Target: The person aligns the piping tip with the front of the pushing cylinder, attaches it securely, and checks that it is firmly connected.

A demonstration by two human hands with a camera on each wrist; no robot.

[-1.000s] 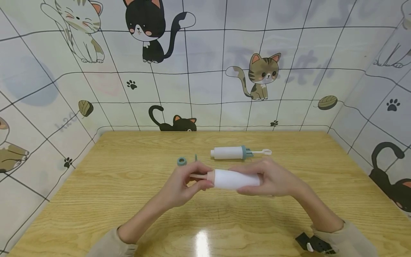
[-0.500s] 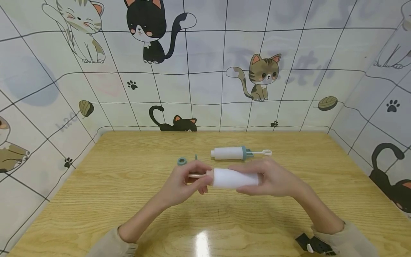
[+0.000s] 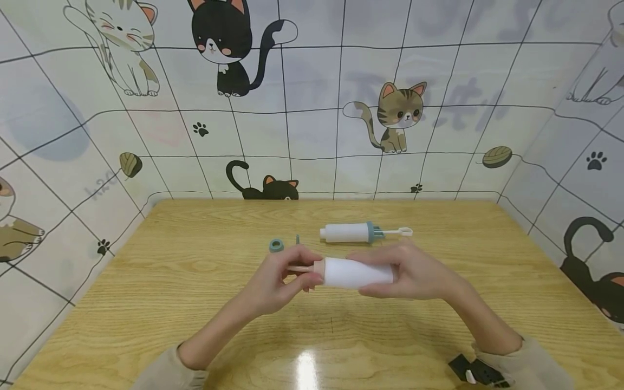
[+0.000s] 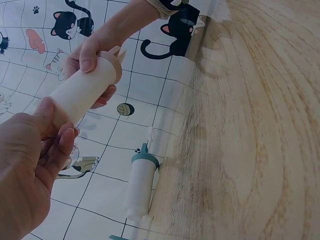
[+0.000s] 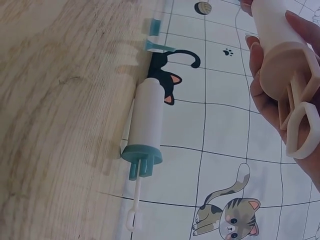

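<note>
1. Blue ring (image 3: 275, 245), small, flat on the tabletop (image 3: 195, 303) left of centre, toward the far edge; a thin blue piece (image 3: 297, 239) stands just beside it. Both loose, touched by neither hand.

2. My left hand (image 3: 283, 279), raised above the middle of the tabletop, fingers and thumb curled round the pink cap end (image 3: 318, 267) of the white syringe-like tube (image 3: 358, 272), where the pink plunger stem (image 3: 298, 268) comes out.

3. The white tube itself, held level in the air between both hands, clear of the wood.

4. My right hand (image 3: 409, 271), wrapped round the tube's opposite end, steadying the barrel.

5. Second white tube with blue cap (image 3: 347, 232) and white plunger loop (image 3: 402, 231), lying on its side beyond my hands, nearer the far edge, apart from everything.

Step in hand, as I judge it: working the pink cap or plunger at the tube's left end. The next move likely calls for a firm right-hand hold while the left twists or pulls straight along the tube's axis, without bending the slim stem.
</note>
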